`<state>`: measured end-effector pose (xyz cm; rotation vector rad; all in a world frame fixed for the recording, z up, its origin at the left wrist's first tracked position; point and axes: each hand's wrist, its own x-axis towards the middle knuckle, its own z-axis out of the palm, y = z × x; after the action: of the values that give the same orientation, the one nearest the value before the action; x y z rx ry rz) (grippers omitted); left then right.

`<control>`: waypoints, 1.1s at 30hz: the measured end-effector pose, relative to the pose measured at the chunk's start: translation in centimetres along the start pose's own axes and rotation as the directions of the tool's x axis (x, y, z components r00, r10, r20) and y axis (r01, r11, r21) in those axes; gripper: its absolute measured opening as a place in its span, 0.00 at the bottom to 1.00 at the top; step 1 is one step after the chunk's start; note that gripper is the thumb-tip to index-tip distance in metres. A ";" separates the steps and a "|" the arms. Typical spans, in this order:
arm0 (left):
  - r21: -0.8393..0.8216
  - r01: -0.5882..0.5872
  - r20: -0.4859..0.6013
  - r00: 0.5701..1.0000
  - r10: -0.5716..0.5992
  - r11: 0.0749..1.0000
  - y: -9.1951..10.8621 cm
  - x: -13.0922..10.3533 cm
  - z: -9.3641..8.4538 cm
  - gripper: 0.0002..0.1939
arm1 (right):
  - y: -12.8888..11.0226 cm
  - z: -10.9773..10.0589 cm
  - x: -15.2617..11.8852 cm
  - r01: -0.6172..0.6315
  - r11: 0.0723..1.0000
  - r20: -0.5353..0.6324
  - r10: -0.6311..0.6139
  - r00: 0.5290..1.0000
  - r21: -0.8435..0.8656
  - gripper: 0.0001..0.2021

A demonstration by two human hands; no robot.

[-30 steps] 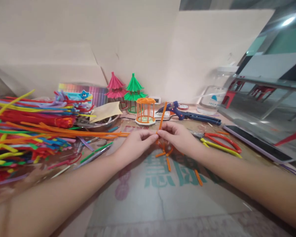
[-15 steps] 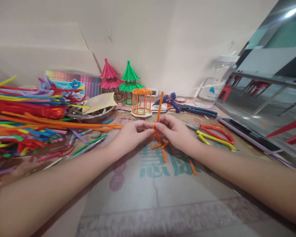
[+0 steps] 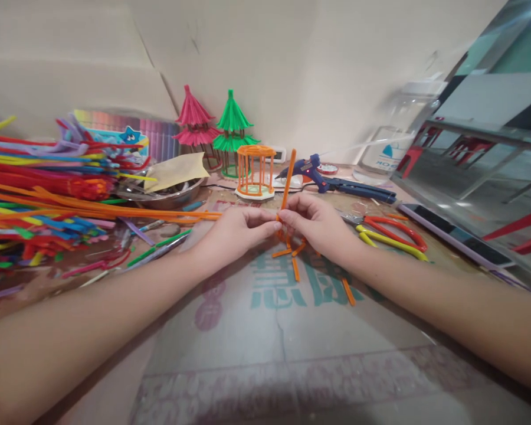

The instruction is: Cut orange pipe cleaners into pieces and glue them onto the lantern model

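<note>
My right hand (image 3: 312, 221) pinches an orange pipe cleaner (image 3: 288, 180) that stands up above the fingers. From the other side my left hand (image 3: 243, 230) closes thumb and forefinger on the same orange pipe cleaner, low down where the fingertips of both hands meet. Just below them lie several short cut orange pieces (image 3: 295, 270), and another piece (image 3: 348, 292) rests nearer my right forearm. Behind my hands stands a round orange cage-like frame (image 3: 255, 171) on a pale base. The exact join between the fingertips is hidden.
Bundles of coloured pipe cleaners (image 3: 39, 189) and a metal bowl (image 3: 172, 195) fill the left. Pink (image 3: 192, 115) and green (image 3: 232, 121) pagoda shapes stand behind. To the right are a glue gun (image 3: 307, 171), red-and-yellow-handled pliers (image 3: 393, 236), a phone (image 3: 455, 233) and a clear jug (image 3: 384, 147).
The whole view has shifted slightly, with the back objects sitting higher. Both hands keep their pinch on the orange pipe cleaner, which leans a little more to the right.
</note>
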<state>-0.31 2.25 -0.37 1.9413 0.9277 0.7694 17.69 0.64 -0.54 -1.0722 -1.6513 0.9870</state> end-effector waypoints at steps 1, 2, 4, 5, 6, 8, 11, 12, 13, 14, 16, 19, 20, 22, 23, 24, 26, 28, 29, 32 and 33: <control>0.008 -0.007 -0.006 1.000 0.007 1.000 0.0 0.0 0.0 0.13 | 0.0 0.0 0.0 -0.005 1.000 0.004 0.005 1.000 0.004 0.08; 0.017 -0.011 -0.010 1.000 0.011 1.000 0.0 0.0 0.0 0.13 | 0.0 0.0 0.0 -0.004 1.000 0.004 0.004 1.000 0.004 0.08; 0.034 -0.012 -0.015 1.000 0.013 0.999 0.1 0.0 0.0 0.13 | -0.1 0.0 0.0 0.006 1.000 -0.002 -0.006 1.000 0.004 0.07; 0.040 -0.010 -0.015 1.000 0.010 0.999 0.1 0.0 0.0 0.13 | -0.1 0.0 0.0 0.007 1.000 -0.003 -0.007 1.000 0.009 0.07; 0.043 -0.007 -0.012 1.000 0.007 0.999 0.2 0.0 0.0 0.13 | -0.1 0.0 0.0 0.003 1.000 -0.003 -0.003 1.000 0.018 0.06; 0.039 -0.007 0.003 1.000 0.007 0.999 0.4 -0.1 0.0 0.13 | -0.1 0.0 0.0 -0.013 0.999 0.002 0.013 1.000 0.043 0.06; -0.004 -0.005 0.031 1.000 0.005 1.000 0.5 -0.1 0.1 0.13 | 0.0 -0.1 0.1 -0.026 0.997 0.008 0.026 1.000 0.077 0.07; -0.020 0.001 0.037 0.999 0.000 1.000 0.5 -0.1 0.1 0.13 | 0.0 -0.1 0.1 -0.028 0.996 0.009 0.027 1.000 0.087 0.07; -0.032 0.008 0.041 0.999 -0.007 0.999 0.5 0.0 0.1 0.12 | 0.1 -0.2 0.1 -0.030 0.995 0.010 0.029 1.000 0.095 0.08; -0.037 0.015 0.042 0.999 -0.013 0.999 0.5 0.0 0.2 0.12 | 0.1 -0.2 0.1 -0.033 0.994 0.012 0.032 0.999 0.102 0.08; -0.032 0.020 0.038 0.999 -0.019 0.999 0.4 0.0 0.2 0.12 | 0.2 -0.2 0.2 -0.038 0.993 0.015 0.036 0.999 0.114 0.09; -0.010 0.008 0.043 0.999 -0.007 1.000 0.1 0.1 0.1 0.12 | 0.2 -0.2 0.2 -0.040 0.993 0.022 0.038 0.999 0.112 0.09; -0.005 0.002 0.052 0.999 -0.002 1.000 0.0 0.1 0.1 0.12 | 0.2 -0.2 0.2 -0.040 0.993 0.023 0.038 0.999 0.110 0.08; -0.003 -0.006 0.068 0.998 0.007 1.000 -0.1 0.2 0.0 0.13 | 0.2 -0.2 0.1 -0.039 0.994 0.020 0.037 0.999 0.107 0.09; -0.005 -0.008 0.073 0.997 0.008 1.000 -0.2 0.2 0.0 0.13 | 0.2 -0.2 0.1 -0.037 0.993 0.018 0.035 0.999 0.108 0.09; -0.008 -0.007 0.077 0.997 0.008 1.000 -0.3 0.2 0.0 0.14 | 0.2 -0.2 0.1 -0.035 0.993 0.015 0.034 0.999 0.112 0.09; -0.011 -0.006 0.080 0.997 0.006 1.000 -0.3 0.2 0.0 0.14 | 0.2 -0.2 0.1 -0.038 0.992 0.012 0.037 0.999 0.116 0.09; -0.004 -0.009 0.080 0.997 0.009 1.000 -0.3 0.2 0.0 0.14 | 0.2 -0.1 0.1 -0.044 0.992 0.011 0.043 0.999 0.114 0.09; 0.003 -0.011 0.078 0.997 0.010 1.000 -0.3 0.2 0.0 0.14 | 0.2 -0.1 0.1 -0.045 0.993 0.010 0.044 0.999 0.113 0.09; 0.021 -0.012 0.074 0.997 0.011 1.000 -0.2 0.2 0.0 0.14 | 0.2 -0.1 0.1 -0.040 0.992 0.015 0.038 0.999 0.118 0.09; 0.020 -0.010 0.072 0.997 0.009 1.000 -0.1 0.2 0.0 0.14 | 0.2 -0.1 0.1 -0.039 0.992 0.015 0.038 0.999 0.121 0.09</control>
<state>-0.26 2.45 -0.43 1.9790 0.8864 0.6932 17.80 0.82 -0.65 -1.0215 -1.5652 1.1073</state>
